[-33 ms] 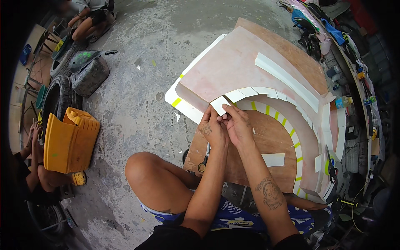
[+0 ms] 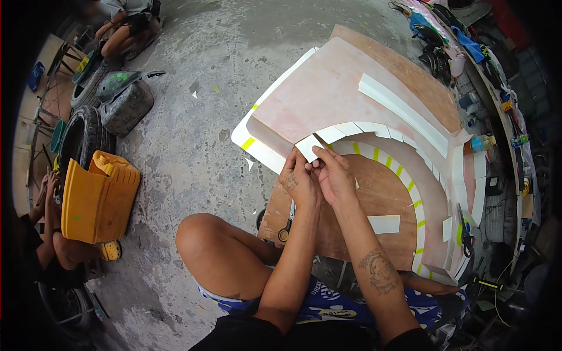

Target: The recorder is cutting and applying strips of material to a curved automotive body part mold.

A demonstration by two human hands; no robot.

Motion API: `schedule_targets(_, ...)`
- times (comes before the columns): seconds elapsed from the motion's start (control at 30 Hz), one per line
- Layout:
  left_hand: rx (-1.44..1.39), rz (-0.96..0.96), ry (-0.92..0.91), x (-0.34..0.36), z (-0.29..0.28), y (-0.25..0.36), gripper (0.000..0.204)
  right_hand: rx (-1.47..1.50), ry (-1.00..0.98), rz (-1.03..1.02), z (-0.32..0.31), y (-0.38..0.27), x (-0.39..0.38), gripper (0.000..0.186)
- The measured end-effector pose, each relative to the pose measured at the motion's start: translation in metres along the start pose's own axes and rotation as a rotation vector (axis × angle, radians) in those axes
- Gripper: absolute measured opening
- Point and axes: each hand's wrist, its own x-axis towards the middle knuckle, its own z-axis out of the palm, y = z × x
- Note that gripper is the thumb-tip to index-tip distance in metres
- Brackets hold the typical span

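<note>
A small white piece of card lies over the near left end of the curved edge of a large pale pinkish panel. My left hand pinches the card's near edge, fingers bent close together. My right hand grips the same card, its thumb pressed flat on top; the fingertips underneath are hidden. Both hands touch each other. Overlapping white strips run along the panel's arch to the right. Below it, a white curved band carries several yellow-green tape marks.
A brown wooden board lies under the panel, with a loose white rectangle on it. Scissors lie by my left forearm, others at the right. A yellow container and tyres stand left, near two other people.
</note>
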Motion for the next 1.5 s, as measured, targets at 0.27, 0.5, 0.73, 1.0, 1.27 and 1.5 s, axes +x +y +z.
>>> schedule_targets(0.27, 0.009, 0.007, -0.040, -0.0004, -0.0019, 0.0015, 0.026, 0.006, 0.015, -0.002, 0.0020, -0.0001, -0.0009, 0.012)
schedule_targets(0.5, -0.008, 0.001, -0.058, -0.0002, -0.0013, 0.0035, 0.026, 0.025, 0.000, -0.005, 0.0012, 0.0027, 0.0004, 0.013)
schedule_targets(0.73, 0.016, -0.010, -0.013, -0.0006, 0.0005, 0.0028, 0.025, 0.025, 0.007, -0.011, 0.0044, -0.0013, -0.0024, 0.017)
schedule_targets(1.0, -0.013, -0.047, -0.031, 0.0018, -0.0027, 0.0034, 0.023, 0.020, 0.007, -0.018, 0.0062, 0.0009, -0.0024, 0.012)
schedule_targets(1.27, -0.022, -0.036, -0.055, 0.0022, -0.0026, 0.0042, 0.024, 0.030, 0.011, -0.003, 0.0023, 0.0037, -0.0001, 0.011)
schedule_targets(1.5, -0.018, -0.049, -0.046, 0.0003, -0.0014, 0.0061, 0.025, 0.030, 0.019, -0.016, 0.0044, 0.0035, -0.0014, 0.009)
